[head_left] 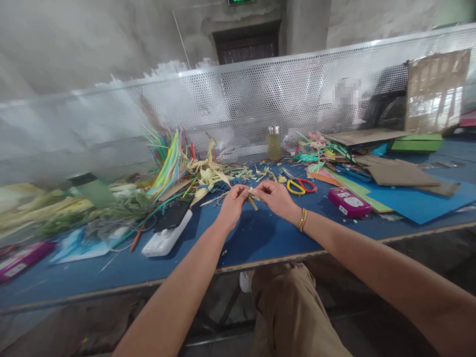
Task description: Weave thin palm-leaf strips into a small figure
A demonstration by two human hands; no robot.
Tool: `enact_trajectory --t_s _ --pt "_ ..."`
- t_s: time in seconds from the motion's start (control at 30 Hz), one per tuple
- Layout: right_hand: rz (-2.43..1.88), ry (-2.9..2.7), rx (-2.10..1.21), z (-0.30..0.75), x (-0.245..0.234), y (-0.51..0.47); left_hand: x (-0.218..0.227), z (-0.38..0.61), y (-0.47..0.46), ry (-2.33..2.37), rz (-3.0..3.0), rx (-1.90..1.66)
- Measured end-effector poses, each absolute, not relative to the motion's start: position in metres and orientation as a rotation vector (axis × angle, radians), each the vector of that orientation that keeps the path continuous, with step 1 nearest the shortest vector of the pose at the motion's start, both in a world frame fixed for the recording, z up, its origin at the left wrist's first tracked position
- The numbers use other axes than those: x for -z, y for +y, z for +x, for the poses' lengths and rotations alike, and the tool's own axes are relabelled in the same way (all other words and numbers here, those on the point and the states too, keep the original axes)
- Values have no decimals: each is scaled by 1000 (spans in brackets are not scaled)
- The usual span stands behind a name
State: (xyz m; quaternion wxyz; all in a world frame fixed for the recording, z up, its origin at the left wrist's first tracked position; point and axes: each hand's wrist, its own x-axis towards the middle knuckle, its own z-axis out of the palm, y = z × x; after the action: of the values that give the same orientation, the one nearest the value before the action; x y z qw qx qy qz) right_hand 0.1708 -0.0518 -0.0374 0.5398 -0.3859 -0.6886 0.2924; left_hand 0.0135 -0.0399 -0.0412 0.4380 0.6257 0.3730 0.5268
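Over the blue tabletop [253, 238], my left hand [235, 201] and my right hand [275, 197] meet, fingertips pinched together. Between them is a small piece of pale yellow-green husk-like strip [254, 202], its end hanging down below the fingers. Most of the piece is hidden by my fingers. Just beyond my right hand lie scissors [296, 187] with one yellow and one red handle loop. Behind my left hand is a loose heap of dry, pale husk-like strips [211, 171].
On the left are a white power strip [158, 241] under a black phone [173, 214], colourful thin stems [169, 166] and a green bottle [91, 190]. To the right sit a purple box [348, 202], blue card [420, 206] and cardboard [399, 173]. A perforated metal screen [238, 99] stands behind.
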Motion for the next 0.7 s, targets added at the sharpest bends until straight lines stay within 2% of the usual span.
enact_trajectory --t_s 0.2,0.37,0.7 --pt "-970 -1669 -698 169 39 -51 38 15 -42 908 1517 -1312" --pt "-1027 -1655 -770 170 40 -47 40 13 -41 905 1707 -1297" --pt "-999 -1444 -1096 170 38 -44 35 15 -48 963 1850 -1334"
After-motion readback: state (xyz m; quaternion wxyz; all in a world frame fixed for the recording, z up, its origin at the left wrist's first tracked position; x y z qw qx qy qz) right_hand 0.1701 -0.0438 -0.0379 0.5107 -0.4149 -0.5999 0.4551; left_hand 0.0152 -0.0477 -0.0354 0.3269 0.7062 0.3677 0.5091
